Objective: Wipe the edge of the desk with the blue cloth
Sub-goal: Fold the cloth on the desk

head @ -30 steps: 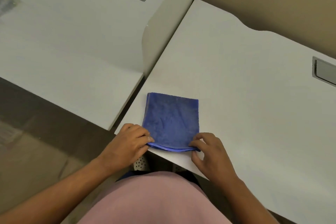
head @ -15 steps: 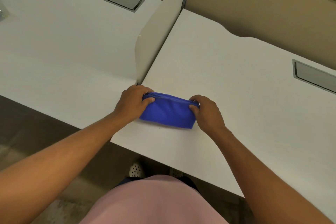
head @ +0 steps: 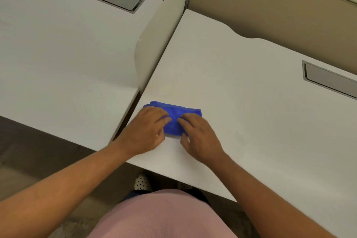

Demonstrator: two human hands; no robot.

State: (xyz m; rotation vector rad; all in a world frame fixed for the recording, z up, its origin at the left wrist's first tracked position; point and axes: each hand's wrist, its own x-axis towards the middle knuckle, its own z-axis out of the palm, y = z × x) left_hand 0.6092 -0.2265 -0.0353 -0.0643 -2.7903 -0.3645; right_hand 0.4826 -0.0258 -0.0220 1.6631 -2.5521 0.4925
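The blue cloth lies folded into a narrow strip on the white desk, close to the desk's left edge and a hand's width back from its front edge. My left hand rests palm down on the cloth's left half, fingers spread over it. My right hand lies flat on its right half, fingertips pointing left and nearly meeting the left hand's. The lower part of the cloth is hidden under both hands.
A white divider panel stands along the desk's left side, with a second white desk beyond it. Grey cable hatches sit in both desktops. A beige partition wall backs the desk.
The cloth was folded from a flat square into a narrow strip. Both hands then moved from pinching its ends to lying flat on top of it.
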